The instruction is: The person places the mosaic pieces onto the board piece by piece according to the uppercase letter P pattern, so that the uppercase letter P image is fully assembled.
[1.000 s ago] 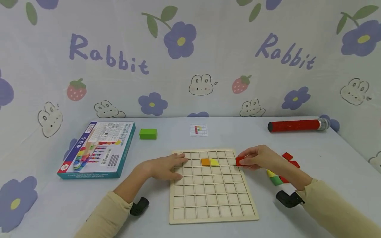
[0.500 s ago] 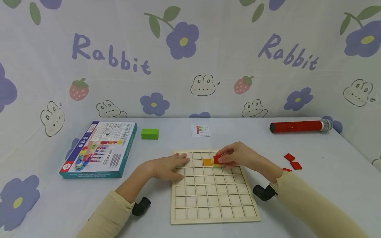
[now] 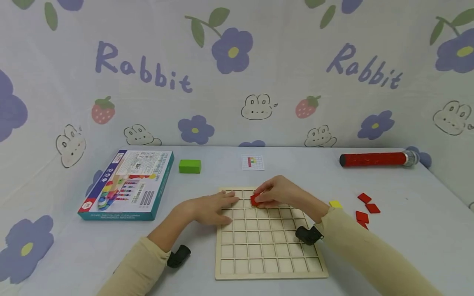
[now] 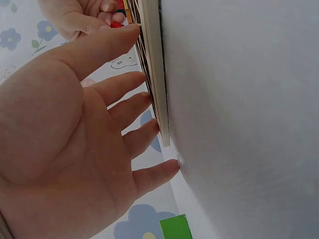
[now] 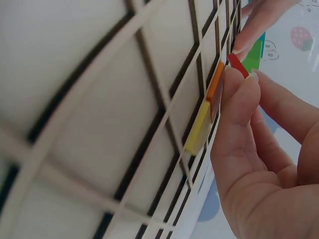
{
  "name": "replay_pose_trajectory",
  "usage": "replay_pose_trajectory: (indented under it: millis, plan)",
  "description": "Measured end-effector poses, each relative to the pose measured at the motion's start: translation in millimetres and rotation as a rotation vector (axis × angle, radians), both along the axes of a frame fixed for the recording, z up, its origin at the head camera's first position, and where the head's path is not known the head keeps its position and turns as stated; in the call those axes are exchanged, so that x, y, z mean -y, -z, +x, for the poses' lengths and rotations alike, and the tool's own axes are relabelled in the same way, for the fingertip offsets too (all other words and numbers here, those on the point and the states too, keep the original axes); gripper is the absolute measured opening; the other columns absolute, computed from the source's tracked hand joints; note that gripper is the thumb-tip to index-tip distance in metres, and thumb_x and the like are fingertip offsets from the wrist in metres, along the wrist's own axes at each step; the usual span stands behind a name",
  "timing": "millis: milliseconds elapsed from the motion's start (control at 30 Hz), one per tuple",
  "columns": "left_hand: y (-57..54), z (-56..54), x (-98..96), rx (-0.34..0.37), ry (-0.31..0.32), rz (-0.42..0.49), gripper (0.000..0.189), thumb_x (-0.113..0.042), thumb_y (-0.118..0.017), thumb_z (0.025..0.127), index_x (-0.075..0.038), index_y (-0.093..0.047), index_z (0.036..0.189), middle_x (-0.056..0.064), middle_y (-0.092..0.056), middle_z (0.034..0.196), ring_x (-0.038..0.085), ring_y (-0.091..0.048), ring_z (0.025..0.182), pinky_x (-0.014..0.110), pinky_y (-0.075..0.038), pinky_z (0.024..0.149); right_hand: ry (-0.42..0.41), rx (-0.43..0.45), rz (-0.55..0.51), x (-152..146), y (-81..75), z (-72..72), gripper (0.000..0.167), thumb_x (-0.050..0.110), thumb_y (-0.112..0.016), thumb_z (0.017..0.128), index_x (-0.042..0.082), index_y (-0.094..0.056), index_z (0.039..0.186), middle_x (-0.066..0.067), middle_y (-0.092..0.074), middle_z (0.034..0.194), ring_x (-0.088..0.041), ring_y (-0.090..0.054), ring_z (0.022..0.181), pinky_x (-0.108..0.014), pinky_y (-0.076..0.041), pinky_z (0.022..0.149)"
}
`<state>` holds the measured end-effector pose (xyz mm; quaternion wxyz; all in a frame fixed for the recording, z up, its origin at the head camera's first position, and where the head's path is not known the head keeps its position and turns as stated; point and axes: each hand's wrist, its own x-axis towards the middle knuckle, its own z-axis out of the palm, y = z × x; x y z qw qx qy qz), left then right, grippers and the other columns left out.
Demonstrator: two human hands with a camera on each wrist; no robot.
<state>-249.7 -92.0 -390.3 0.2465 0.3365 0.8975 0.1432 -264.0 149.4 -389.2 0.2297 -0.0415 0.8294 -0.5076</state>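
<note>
A wooden grid board [image 3: 272,276] lies flat on the table. My left hand [image 3: 211,209] rests on its upper left edge, fingers spread and fairly straight, as the left wrist view also shows. Between thumb and fingertips my right hand [image 3: 283,192] pinches a thin red square tile [image 5: 238,64], tilted, close over the top rows of the grid. In the right wrist view an orange tile [image 5: 215,84] and a yellow tile [image 5: 198,130] sit side by side in the grid, just by the red one. From the head camera, the right hand hides both of them.
Several loose red tiles [image 3: 372,208] and a yellow tile [image 3: 335,204] lie right of the board, partly behind the right sleeve. Farther back are a printed card [image 3: 253,162], a green block [image 3: 190,166], a flat cardboard box [image 3: 127,185] and a red tube [image 3: 374,159].
My right hand has carried the red tile leftward from the board's right edge, past the yellow tile, to about the orange one. The left hand keeps its place on the board.
</note>
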Motion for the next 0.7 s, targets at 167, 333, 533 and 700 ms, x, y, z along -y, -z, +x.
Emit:
replay_pose_trajectory:
  millis: [167,333,533,700]
  plan:
    - [0.6,-0.5,-0.5,-0.009,-0.002,-0.003,0.064,-0.032,-0.056,0.096,-0.013,-0.028,0.151,0.003,-0.017,0.158,0.025,-0.009,0.144,0.041,-0.017,0.113,0.006,-0.008,0.047,10.5,1.6,-1.6,0.021,0.008,-0.071,0.086,-0.003,-0.069,0.104,-0.013,-0.067,0.090,-0.017,-0.068,0.070,-0.027,-0.056,0.066]
    - [1.9,-0.7,-0.4,-0.017,-0.003,-0.003,0.064,-0.032,-0.056,0.096,-0.014,-0.029,0.151,0.002,-0.017,0.157,0.023,-0.009,0.144,0.041,-0.018,0.113,-0.017,-0.049,0.092,14.8,2.0,-1.0,0.021,0.009,-0.073,0.085,-0.002,-0.070,0.102,-0.010,-0.069,0.085,-0.016,-0.067,0.068,-0.027,-0.055,0.064]
    - [1.6,0.4,0.1,-0.010,-0.009,0.006,0.064,-0.032,-0.057,0.096,-0.014,-0.029,0.151,0.002,-0.017,0.157,0.021,-0.010,0.144,0.041,-0.018,0.113,-0.052,-0.092,0.135,16.3,0.3,-0.6,0.019,0.010,-0.070,0.087,-0.002,-0.070,0.102,-0.008,-0.069,0.082,-0.015,-0.065,0.068,-0.028,-0.055,0.065]
    - [0.6,0.7,0.4,-0.009,-0.010,0.001,0.065,-0.032,-0.056,0.096,-0.014,-0.028,0.151,0.002,-0.016,0.158,0.022,-0.009,0.144,0.041,-0.018,0.113,-0.098,-0.107,0.137,14.1,-0.2,-1.4,0.019,0.010,-0.065,0.091,-0.003,-0.070,0.103,-0.008,-0.069,0.080,-0.015,-0.064,0.069,-0.028,-0.055,0.067]
